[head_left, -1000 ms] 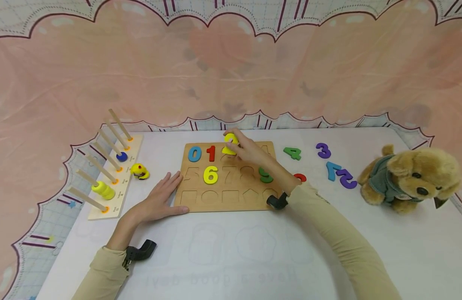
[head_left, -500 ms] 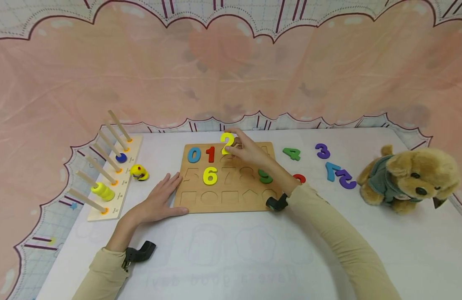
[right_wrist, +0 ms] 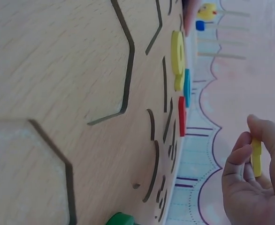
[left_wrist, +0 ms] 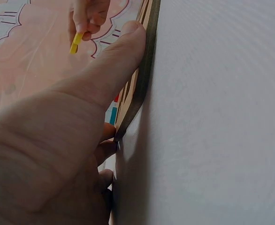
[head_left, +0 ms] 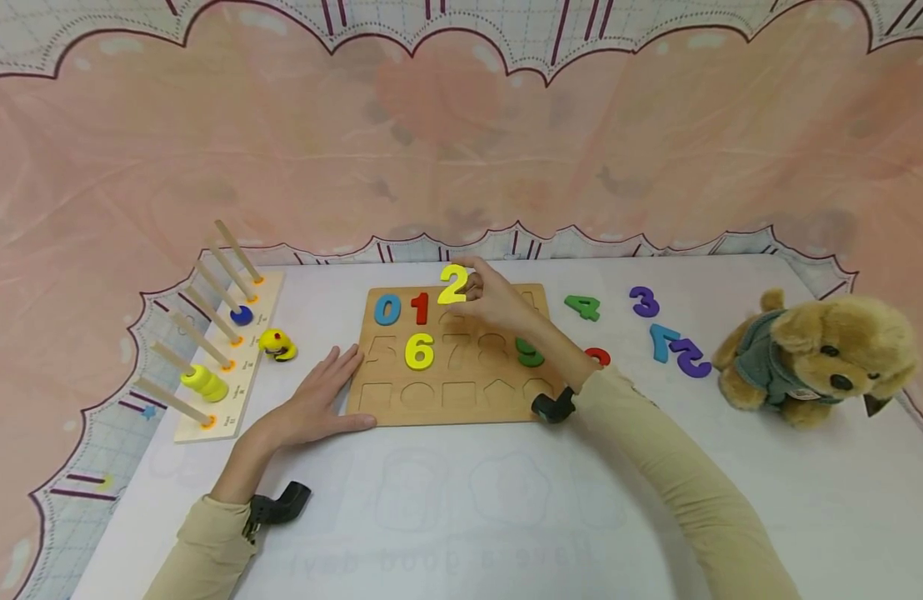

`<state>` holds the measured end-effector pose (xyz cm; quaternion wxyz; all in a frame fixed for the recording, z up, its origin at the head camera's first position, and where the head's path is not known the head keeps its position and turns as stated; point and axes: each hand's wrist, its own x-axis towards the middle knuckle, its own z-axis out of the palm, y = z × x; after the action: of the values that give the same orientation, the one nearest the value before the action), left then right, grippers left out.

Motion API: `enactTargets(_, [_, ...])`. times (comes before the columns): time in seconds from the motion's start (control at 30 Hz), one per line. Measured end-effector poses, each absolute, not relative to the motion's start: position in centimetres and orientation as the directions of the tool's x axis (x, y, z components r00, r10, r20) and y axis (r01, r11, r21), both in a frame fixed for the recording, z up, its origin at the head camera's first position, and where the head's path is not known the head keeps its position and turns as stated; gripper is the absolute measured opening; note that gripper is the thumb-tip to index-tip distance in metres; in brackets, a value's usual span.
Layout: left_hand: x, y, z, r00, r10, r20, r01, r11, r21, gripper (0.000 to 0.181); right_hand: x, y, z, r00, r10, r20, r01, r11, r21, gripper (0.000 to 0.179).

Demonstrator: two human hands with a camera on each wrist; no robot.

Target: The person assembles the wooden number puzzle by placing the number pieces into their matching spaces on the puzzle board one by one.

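A yellow number 2 (head_left: 453,284) is pinched between the thumb and fingers of my right hand (head_left: 499,302), held up over the back edge of the wooden number board (head_left: 382,404). The right wrist view shows this yellow piece (right_wrist: 255,157) edge-on, raised off the board. My left hand (head_left: 315,404) rests at the board's left side, fingers extended along the edge and thumb on the front corner. In the board lie a blue 0 (head_left: 387,309), a red 1 (head_left: 420,308) and a yellow 6 (head_left: 420,352). A green number (head_left: 529,352) is partly hidden by my right forearm.
Right of the board lie a green 4 (head_left: 583,307), purple 3 (head_left: 645,302), blue 7 (head_left: 660,343), purple 5 (head_left: 690,358) and a half-hidden red piece (head_left: 599,357). A plush dog (head_left: 814,358) sits far right. At left stand a peg rack (head_left: 240,400) and yellow toy (head_left: 277,344).
My right hand has shifted the yellow 2 slightly left and up, and its fingers now cover less of the piece. The left hand has stayed at the board's edge.
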<state>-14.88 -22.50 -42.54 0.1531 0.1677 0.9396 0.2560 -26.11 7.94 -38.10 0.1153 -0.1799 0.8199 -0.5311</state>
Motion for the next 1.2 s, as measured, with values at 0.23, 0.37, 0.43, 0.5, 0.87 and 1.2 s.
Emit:
enactTargets(0.23, [-14.9,-22.6,-42.5,-0.896,0.396,-0.202,0.237,0.809,0.537,0.105,-26.8,8.3,-38.7,-0.897,-0.441,-0.038,-0.261,0.595,-0.760,0.074])
enactTargets(0.37, [-14.8,-22.7,-42.5,-0.895,0.396,-0.207,0.234,0.810,0.537,0.105,-27.2,8.5,-39.2,-0.880,-0.469,-0.075,-0.304,0.677,-0.671,0.072])
enactTargets(0.43, [-14.8,-22.7,-42.5,-0.894,0.396,-0.209,0.233,0.810,0.539,0.105,-27.4,8.5,-39.5,-0.876,-0.475,-0.079,-0.313,0.688,-0.655,0.070])
enactTargets(0.5, [-14.8,-22.6,-42.5,-0.894,0.397,-0.210,0.232,0.809,0.541,0.105,-27.7,8.4,-39.8,-0.876,-0.474,-0.086,-0.315,0.699,-0.642,0.069])
enactTargets(0.87, [-14.8,-22.4,-42.5,-0.896,0.395,-0.204,0.232,0.807,0.543,0.105,-28.3,7.4,-40.2,-0.866,-0.471,-0.166,-0.319,0.777,-0.543,0.070])
enactTargets(1.2, [-15.0,-22.3,-42.3,-0.897,0.388,-0.211,0.223,0.810,0.542,0.105,-28.5,7.0,-39.7,-0.856,-0.465,-0.226,-0.286,0.790,-0.542,0.069])
